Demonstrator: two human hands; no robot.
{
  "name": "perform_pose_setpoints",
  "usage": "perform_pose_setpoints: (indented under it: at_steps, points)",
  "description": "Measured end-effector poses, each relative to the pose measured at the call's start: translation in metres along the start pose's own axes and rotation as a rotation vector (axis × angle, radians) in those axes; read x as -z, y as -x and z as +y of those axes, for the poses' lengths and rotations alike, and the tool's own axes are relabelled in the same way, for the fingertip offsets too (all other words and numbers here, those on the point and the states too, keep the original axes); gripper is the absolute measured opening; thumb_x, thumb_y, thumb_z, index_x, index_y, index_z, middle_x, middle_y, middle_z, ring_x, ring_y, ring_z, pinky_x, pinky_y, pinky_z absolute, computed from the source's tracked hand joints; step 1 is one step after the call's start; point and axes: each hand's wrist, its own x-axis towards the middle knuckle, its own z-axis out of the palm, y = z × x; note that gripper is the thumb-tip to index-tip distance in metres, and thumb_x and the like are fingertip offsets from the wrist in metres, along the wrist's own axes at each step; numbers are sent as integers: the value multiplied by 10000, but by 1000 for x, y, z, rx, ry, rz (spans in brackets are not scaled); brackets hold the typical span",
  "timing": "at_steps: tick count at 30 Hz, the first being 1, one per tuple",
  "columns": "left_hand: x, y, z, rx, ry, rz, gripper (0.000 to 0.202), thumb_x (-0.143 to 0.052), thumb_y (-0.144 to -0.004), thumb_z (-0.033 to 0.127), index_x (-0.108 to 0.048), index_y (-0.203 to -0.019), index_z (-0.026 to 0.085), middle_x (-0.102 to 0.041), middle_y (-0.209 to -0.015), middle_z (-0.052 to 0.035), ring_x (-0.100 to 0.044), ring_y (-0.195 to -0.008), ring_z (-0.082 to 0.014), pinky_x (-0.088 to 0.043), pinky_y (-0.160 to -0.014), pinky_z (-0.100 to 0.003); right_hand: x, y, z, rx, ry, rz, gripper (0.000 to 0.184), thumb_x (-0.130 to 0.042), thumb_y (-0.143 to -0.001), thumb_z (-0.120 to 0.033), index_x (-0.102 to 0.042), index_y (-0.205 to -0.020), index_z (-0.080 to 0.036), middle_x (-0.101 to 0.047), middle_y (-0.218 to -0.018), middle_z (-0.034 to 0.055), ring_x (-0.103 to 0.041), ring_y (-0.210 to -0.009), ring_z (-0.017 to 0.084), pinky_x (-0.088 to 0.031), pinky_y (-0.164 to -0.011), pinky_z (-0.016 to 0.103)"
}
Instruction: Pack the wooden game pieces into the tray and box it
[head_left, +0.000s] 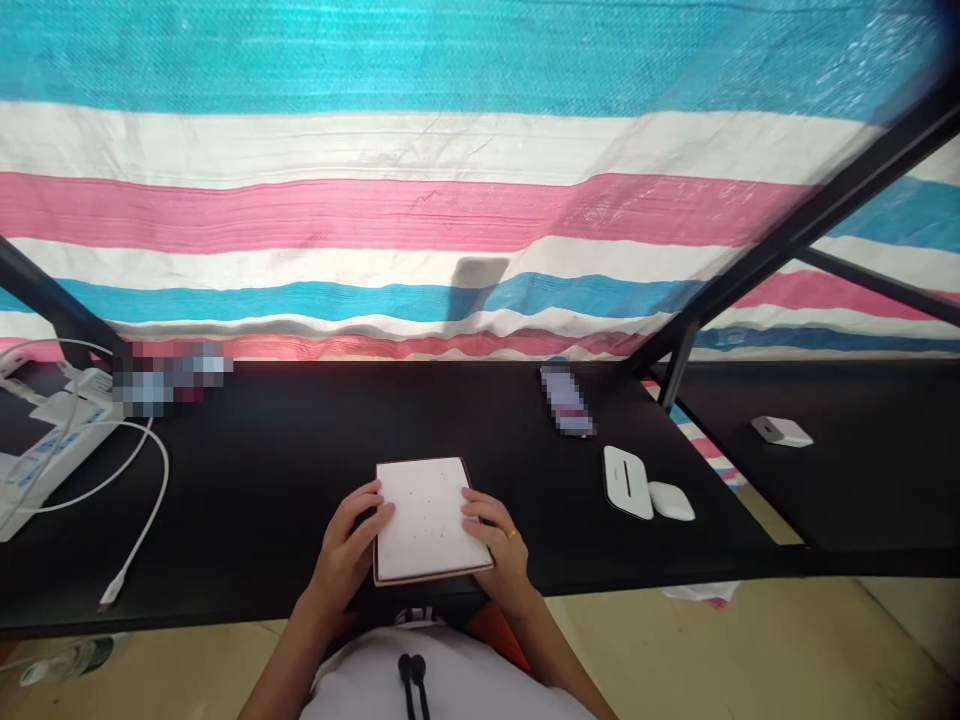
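Observation:
A flat, square box (426, 520) with a white top and a thin brown edge is at the front edge of the black table. A few tiny dark specks dot its top. My left hand (341, 550) grips its left side, fingertips resting on the white surface. On the opposite side, my right hand (504, 555), with a ring on one finger, holds the right edge in the same way. Both thumbs are only partly visible, and I cannot tell whether the box touches the table.
Right of the box lie a blurred phone (567, 402), a white rounded device (627, 482) and a small white case (671, 501). A white charger (781, 432) sits on the neighbouring table. At left are a power strip (52, 465) and a white cable (161, 490). Black frame bars (795, 235) slant up.

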Motion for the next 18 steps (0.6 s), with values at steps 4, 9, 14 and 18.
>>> perform_pose_setpoints:
  at_steps: [4, 9, 14, 18]
  points:
    - [-4, -2, -1, 214, 46, -39, 265, -549, -881, 142, -629, -1121, 223, -653, -1095, -63, -640, -1014, -183, -536, -906, -313, 0, -5, 1, -406, -68, -22, 213, -638, -800, -251, -649, -1012, -234, -699, -1026, 82, -669, -979, 237, -555, -855, 405]
    - [-9, -5, -2, 676, 194, -118, 317, -641, -815, 330, -643, -1089, 171, -699, -987, -61, -666, -891, -202, -561, -809, -321, -8, -22, 4, -849, -350, -42, 470, -705, -718, -393, -622, -1137, -196, -719, -1022, 77, -677, -929, 247, -558, -829, 387]
    - [-11, -13, 0, 980, 349, -231, 544, -624, -781, 457, -586, -1205, 119, -710, -897, -72, -676, -815, -220, -564, -714, -325, -11, -39, 5, -988, -329, -123, 495, -623, -770, -461, -631, -1147, -141, -728, -958, 90, -676, -848, 238, -549, -768, 353]
    - [-9, -21, 0, 1030, 314, -310, 579, -611, -764, 488, -597, -1186, 92, -703, -851, -79, -665, -773, -224, -546, -683, -326, -8, -44, 5, -943, -112, -259, 453, -553, -818, -453, -657, -1129, -139, -722, -830, 67, -658, -735, 211, -522, -689, 310]
